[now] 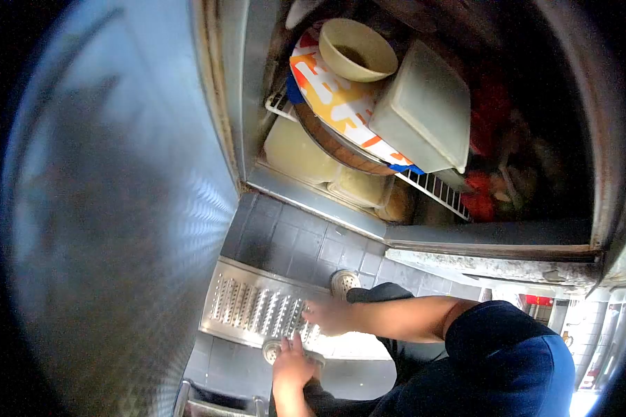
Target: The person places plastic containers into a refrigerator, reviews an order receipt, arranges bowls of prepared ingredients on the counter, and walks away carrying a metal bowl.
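Note:
My right hand (330, 316) is smeared by motion above the perforated metal floor grate (247, 299). Its finger shape is unclear, and no held object can be made out. Lower down, my left hand (292, 366) has its fingers stretched out and apart, near a shoe (273, 351), holding nothing visible. Inside an open fridge, a cream bowl (358, 50) with some dark contents and a pale lidded container (424, 108) rest on a patterned orange and white cover (337, 104) over a round vessel.
A large metallic door (118, 208) fills the left side. Below the wire shelf (435, 193) stand pale containers (299, 149). Red items (480, 198) lie in the dark right part of the fridge. Another shoe (344, 283) is by the grate on dark floor tiles (292, 240).

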Tool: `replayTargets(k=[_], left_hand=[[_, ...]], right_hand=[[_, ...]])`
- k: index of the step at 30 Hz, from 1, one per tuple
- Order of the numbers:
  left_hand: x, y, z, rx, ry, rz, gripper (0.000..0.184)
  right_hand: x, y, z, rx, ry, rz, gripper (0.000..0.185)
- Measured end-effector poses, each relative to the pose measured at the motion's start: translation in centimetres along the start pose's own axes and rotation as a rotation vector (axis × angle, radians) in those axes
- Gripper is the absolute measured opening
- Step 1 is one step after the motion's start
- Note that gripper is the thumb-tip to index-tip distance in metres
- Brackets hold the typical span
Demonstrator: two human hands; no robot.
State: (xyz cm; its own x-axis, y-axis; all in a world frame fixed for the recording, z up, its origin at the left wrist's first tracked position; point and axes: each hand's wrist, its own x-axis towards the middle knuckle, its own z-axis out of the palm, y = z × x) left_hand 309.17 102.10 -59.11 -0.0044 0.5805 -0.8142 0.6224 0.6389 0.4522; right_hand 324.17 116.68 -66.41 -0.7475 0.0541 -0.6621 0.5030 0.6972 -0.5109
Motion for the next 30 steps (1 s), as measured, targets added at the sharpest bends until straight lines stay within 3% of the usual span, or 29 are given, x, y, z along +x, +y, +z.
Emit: replayTargets(k=[3,5,10,14,19,23,24,27,29,30], left_hand=[[1.1,0.8,0.4,-0.003,-0.090,-0.024,0.079],[1.7,0.4,2.5,-0.041,0.041,0.051,0.079],[-0.9,2.3,8.3,-0.190,0.497,-0.013,0.083],[-9.5,6.8,8.9,-0.203,0.528,-0.022,0.086],[-25.5,11.5,-1.6,-0.178,0.842,-0.015,0.084],[-38.3,11.0,-15.3,0.019,1.572,0.057,0.076],[-40.8,10.3,-18.2,0.057,1.611,-0.020,0.073],[-46.7,7.5,-26.2,0.120,1.538,-0.258,0.066],[-46.8,3.9,-28.3,0.214,1.356,-0.379,0.063],[-46.9,3.4,-28.9,0.100,1.153,-0.409,0.062]], right_hand=[[-1.4,-0.5,0.0,-0.098,-0.052,0.060,0.054],[-3.4,-0.8,1.5,-0.158,-0.015,0.037,0.052],[-9.6,-2.3,-1.6,-0.511,-0.257,0.077,0.058],[-17.1,-5.8,-8.5,-0.417,-0.326,0.207,0.066],[-30.2,-9.9,-12.2,-0.077,-0.446,0.411,0.075],[-38.3,-12.1,-12.6,-0.112,-0.461,0.379,0.083],[-39.8,-12.8,-13.3,-0.091,-0.466,0.375,0.083],[-44.5,-16.1,-15.0,0.099,-0.310,0.409,0.085],[-47.7,-18.6,-15.0,0.222,-0.194,0.453,0.084],[-49.1,-19.6,-14.7,0.256,-0.155,0.482,0.084]])
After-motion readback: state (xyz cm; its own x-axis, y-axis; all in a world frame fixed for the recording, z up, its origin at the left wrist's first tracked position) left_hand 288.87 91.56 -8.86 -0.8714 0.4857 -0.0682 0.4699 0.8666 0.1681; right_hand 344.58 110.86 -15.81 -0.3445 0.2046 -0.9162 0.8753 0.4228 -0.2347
